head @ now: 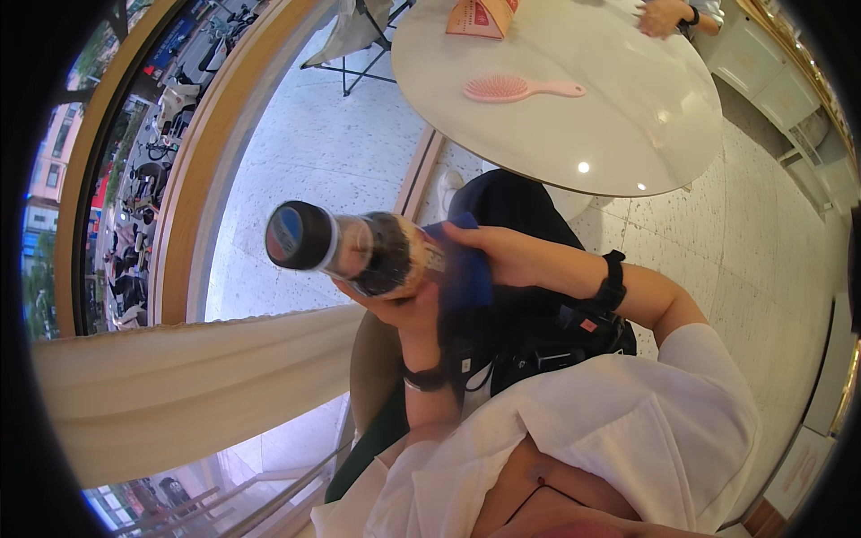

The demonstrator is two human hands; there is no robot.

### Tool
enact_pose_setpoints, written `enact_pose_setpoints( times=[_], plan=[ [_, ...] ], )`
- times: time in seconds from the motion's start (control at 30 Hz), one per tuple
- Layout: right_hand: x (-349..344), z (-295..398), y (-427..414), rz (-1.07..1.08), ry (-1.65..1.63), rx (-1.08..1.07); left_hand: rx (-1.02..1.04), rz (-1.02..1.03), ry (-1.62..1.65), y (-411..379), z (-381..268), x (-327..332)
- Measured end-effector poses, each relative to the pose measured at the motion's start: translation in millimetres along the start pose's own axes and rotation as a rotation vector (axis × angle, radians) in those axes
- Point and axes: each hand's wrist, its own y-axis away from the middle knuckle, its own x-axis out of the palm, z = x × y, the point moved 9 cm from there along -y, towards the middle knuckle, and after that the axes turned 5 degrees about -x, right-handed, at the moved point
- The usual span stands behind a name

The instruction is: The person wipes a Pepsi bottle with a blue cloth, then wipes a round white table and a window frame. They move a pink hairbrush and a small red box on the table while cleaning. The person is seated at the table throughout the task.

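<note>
A plastic bottle [387,252] of dark liquid is held tilted over my lap, its black cap [299,235] pointing to the left. My left hand [400,309] grips the bottle from below, around its body. In my right hand [501,252] is a blue cloth [471,276], pressed against the lower part of the bottle with the thumb on top. The cloth is blurred and covers the bottle's base end. The bottle's label bears writing, partly hidden by the cloth and fingers.
Ahead stands a round white table [605,134] with a pink hairbrush [511,88] and a printed carton [481,19]. Another person's hand [662,17] rests at its far right edge. A folding chair [356,40] stands beyond; a cream curtain [202,390] hangs at left. Black devices [558,343] lie on my lap.
</note>
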Motion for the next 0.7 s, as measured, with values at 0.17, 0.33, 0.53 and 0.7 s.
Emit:
enact_pose_setpoints(
  times=[0.17, 0.33, 0.53, 0.7],
  plan=[
    [-10, 6, -1, 0.065, 0.0, -0.021, -0.134, -0.033, 0.024, -9, -14, 11],
    [3, -1, -12, 0.12, -0.046, 0.017, -0.183, 0.109, 0.275, 16, 16, 15],
    [-14, 23, 32, -0.055, 0.17, -0.039, -0.044, -0.009, 0.034, -27, -1, -23],
    [-62, 139, 126, -0.379, 0.286, -0.651, 0.032, -0.14, -0.155, -50, -18, -47]
  ],
)
